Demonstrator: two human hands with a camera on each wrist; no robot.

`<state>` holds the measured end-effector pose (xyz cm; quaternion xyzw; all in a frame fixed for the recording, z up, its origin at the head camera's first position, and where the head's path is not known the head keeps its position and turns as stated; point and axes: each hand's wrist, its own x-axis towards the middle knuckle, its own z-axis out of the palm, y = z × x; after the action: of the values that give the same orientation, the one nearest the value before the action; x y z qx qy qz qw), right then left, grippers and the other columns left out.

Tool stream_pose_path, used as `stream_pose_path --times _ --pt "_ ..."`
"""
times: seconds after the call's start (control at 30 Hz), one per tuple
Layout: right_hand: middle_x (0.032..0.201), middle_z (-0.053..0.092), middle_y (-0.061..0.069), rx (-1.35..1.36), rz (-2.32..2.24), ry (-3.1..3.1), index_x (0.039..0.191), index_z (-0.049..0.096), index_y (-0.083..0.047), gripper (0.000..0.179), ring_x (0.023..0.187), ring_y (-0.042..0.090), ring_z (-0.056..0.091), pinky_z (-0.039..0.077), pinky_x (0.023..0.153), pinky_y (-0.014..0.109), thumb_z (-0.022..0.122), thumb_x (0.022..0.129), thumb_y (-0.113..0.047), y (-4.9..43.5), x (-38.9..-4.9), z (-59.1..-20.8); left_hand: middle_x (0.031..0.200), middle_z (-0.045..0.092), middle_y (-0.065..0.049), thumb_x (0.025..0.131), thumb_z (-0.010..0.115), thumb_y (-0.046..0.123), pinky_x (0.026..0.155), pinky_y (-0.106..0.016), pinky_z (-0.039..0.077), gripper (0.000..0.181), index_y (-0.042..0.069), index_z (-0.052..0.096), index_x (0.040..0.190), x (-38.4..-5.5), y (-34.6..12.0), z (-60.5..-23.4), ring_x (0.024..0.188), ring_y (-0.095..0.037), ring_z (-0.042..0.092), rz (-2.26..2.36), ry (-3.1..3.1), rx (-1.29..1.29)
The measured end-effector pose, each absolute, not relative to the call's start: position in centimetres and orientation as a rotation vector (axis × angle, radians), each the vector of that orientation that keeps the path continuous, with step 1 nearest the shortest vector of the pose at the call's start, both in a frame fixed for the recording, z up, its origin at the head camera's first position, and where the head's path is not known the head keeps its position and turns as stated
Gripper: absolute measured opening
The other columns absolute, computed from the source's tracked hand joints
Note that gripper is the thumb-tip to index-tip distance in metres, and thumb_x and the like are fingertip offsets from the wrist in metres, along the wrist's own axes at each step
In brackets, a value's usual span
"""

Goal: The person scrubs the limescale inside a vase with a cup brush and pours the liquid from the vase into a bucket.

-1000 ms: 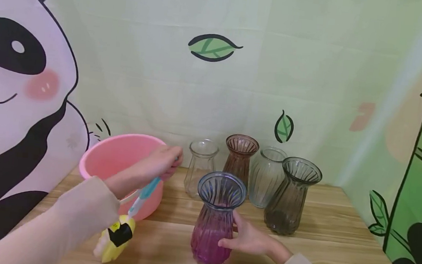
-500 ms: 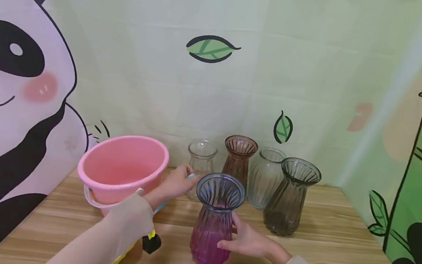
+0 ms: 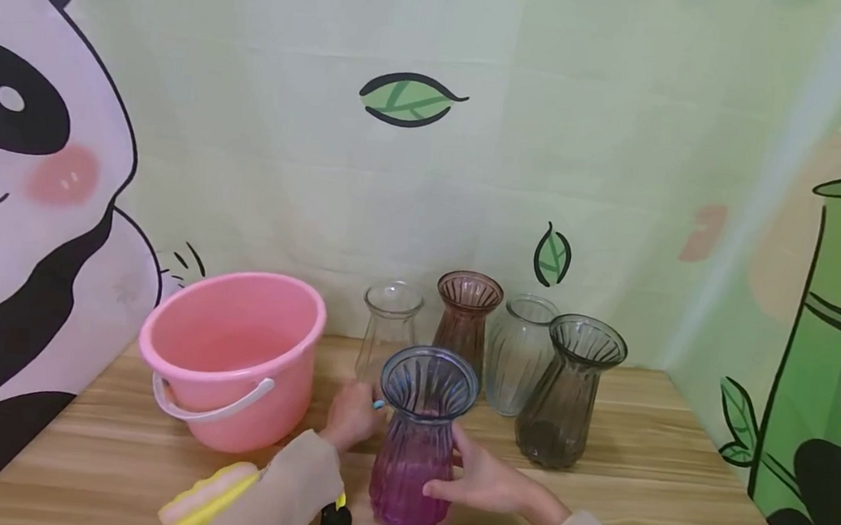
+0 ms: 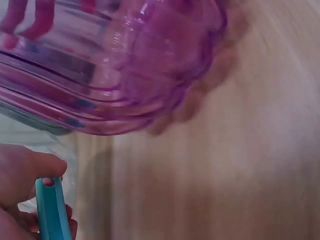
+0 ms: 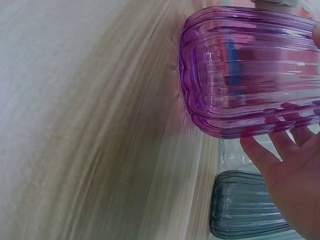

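A ribbed glass vase (image 3: 412, 479), blue at the rim and purple-pink below, stands upright near the middle of the table. My right hand (image 3: 484, 477) grips its right side, fingers behind and thumb in front. On its left, my left hand (image 3: 353, 417) holds a sponge brush by the end of its teal handle (image 4: 52, 210), with the thumb on the handle's tip. The brush's yellow and pale pink sponge head (image 3: 208, 498) points toward the front left, outside the vase. My left sleeve hides most of the shaft between them.
A pink bucket (image 3: 231, 363) with a white handle stands at the left. Behind the held vase are a clear vase (image 3: 389, 331), a brown one (image 3: 462, 325), a ribbed clear one (image 3: 517, 358) and a dark grey one (image 3: 562, 400). A printed cloth (image 3: 287, 159) hangs behind the table.
My left hand has moved from in front of the bucket rightward and down beside the purple-pink vase, carrying the sponge brush. My right hand keeps its hold and the vase stays in place.
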<state>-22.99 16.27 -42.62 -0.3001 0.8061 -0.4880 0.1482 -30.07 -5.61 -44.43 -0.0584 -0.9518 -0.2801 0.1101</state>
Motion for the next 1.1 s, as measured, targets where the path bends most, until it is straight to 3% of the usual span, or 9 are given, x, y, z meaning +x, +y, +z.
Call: stream_pose_path --times 0.2,0.47,0.6,0.77,0.9,1.1 --pt "0.137 0.041 0.014 -0.853 -1.385 2.332 0.140 0.021 -0.011 0.079 0.126 0.034 0.042 0.041 0.098 0.042 0.069 0.080 -0.029 16.1 -22.9 -42.6 0.069 0.058 -0.006 0.071 0.062 0.008 0.054 -0.035 0.043 0.002 0.008 0.061 0.072 -29.9 -6.1 -45.7 0.063 -0.022 0.053 -0.832 -2.812 -0.105" --pt "0.137 0.041 0.018 -0.844 -1.360 2.352 0.141 0.019 -0.011 0.081 0.124 0.035 0.044 0.040 0.098 0.044 0.070 0.080 -0.029 16.2 -22.9 -42.5 0.082 0.063 -0.010 0.070 0.067 0.012 0.059 -0.038 0.047 0.015 0.008 0.064 0.084 -29.8 -6.4 -45.0 0.073 -0.028 0.060 -0.801 -2.812 -0.102" --pt "0.137 0.041 0.018 -0.846 -1.368 2.344 0.141 0.019 -0.010 0.082 0.124 0.035 0.043 0.040 0.098 0.045 0.070 0.080 -0.028 16.2 -22.8 -42.4 0.091 0.063 -0.010 0.069 0.072 0.013 0.066 -0.039 0.049 0.027 0.007 0.065 0.095 -28.8 -6.8 -42.8 0.079 -0.026 0.060 -0.836 -2.749 -0.217" --pt "0.137 0.041 0.018 -0.854 -1.373 2.351 0.141 0.019 -0.010 0.081 0.124 0.035 0.044 0.041 0.098 0.044 0.070 0.080 -0.028 16.2 -22.8 -42.5 0.096 0.065 -0.008 0.073 0.069 0.013 0.068 -0.036 0.049 0.029 0.009 0.064 0.101 -25.6 -7.5 -38.7 0.079 -0.021 0.060 -0.857 -2.665 -0.412" --pt "0.138 0.040 0.018 -0.876 -1.366 2.372 0.141 0.019 -0.010 0.081 0.124 0.037 0.043 0.040 0.098 0.045 0.069 0.080 -0.028 16.2 -22.7 -42.6 0.102 0.064 -0.004 0.075 0.069 0.011 0.080 -0.038 0.049 0.028 0.012 0.064 0.102 -22.9 -9.0 -35.9 0.095 -0.021 0.061 -0.825 -2.539 -0.570" --pt "0.138 0.041 0.018 -0.855 -1.371 2.398 0.145 0.010 -0.013 0.091 0.124 0.034 0.044 0.039 0.099 0.045 0.070 0.080 -0.029 16.0 -22.5 -42.9 0.102 0.062 -0.006 0.076 0.069 0.008 0.078 -0.040 0.051 0.027 0.009 0.062 0.102 -21.1 -14.0 -33.0 0.089 -0.022 0.059 -0.697 -2.379 -0.587"
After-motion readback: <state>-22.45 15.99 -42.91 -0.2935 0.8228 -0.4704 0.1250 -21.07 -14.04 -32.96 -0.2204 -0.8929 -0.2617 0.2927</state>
